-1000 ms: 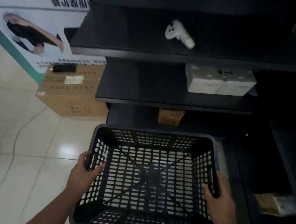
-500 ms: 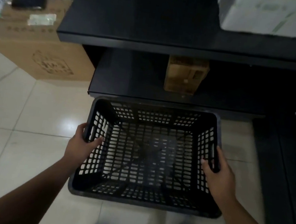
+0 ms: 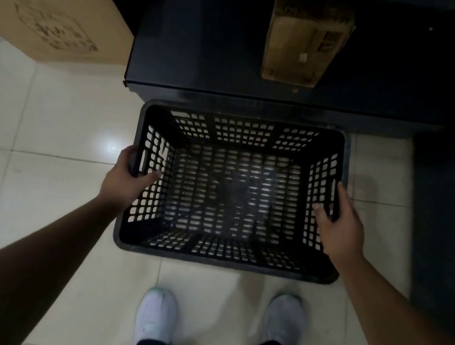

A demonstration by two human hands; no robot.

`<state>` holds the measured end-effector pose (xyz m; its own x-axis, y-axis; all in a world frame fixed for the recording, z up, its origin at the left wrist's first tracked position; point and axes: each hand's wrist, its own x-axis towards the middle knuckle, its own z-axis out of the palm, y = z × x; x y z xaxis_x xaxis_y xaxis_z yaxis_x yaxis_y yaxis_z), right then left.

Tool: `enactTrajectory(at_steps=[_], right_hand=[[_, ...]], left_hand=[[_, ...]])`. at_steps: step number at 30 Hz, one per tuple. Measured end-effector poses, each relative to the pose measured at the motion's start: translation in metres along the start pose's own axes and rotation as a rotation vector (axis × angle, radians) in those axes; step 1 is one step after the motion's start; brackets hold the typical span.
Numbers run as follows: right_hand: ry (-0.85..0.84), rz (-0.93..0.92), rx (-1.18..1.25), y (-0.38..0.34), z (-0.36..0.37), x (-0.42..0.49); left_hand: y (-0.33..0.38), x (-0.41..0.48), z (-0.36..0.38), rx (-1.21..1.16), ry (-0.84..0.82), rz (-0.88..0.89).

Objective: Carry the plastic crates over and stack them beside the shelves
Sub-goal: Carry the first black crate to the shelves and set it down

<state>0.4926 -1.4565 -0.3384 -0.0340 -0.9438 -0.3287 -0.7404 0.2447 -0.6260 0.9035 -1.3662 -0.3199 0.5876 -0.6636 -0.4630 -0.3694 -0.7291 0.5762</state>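
Note:
A black plastic crate (image 3: 223,258) with perforated walls and floor sits low over the pale tiled floor, its far rim right in front of the bottom board of the black shelves (image 3: 207,54). My left hand (image 3: 124,179) grips the crate's left rim, thumb inside the wall. My right hand (image 3: 341,225) grips the right rim the same way. The crate is empty. I cannot tell whether it rests on the floor or hangs just above it.
A large cardboard box (image 3: 54,4) stands on the floor left of the shelves. A small cardboard box (image 3: 304,43) lies on the bottom shelf board. My white shoes (image 3: 155,313) stand just behind the crate. Dark shelving (image 3: 450,230) runs along the right.
The crate has gone down towards the floor in front of the shelves, both hands still on its rims. My head has tilted down; the upper shelves left the view and my shoes came in.

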Motion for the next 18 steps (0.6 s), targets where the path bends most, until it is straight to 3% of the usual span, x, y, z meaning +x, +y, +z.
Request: enactTrajectory(at_steps=[6,12,18], right_hand=[[-0.015,-0.085,-0.376,-0.048,-0.02,-0.011],[-0.173,-0.398,-0.375,-0.147,-0.058,-0.077],[-0.388,-0.613,-0.329,-0.258,-0.112,-0.158]], left_hand=[[0.014,-0.035,-0.031,0.196,0.04,0.154],[0.045,-0.129,-0.091,0.138,0.095,0.156],[0.07,-0.261,-0.182,0.004,0.24,0.029]])
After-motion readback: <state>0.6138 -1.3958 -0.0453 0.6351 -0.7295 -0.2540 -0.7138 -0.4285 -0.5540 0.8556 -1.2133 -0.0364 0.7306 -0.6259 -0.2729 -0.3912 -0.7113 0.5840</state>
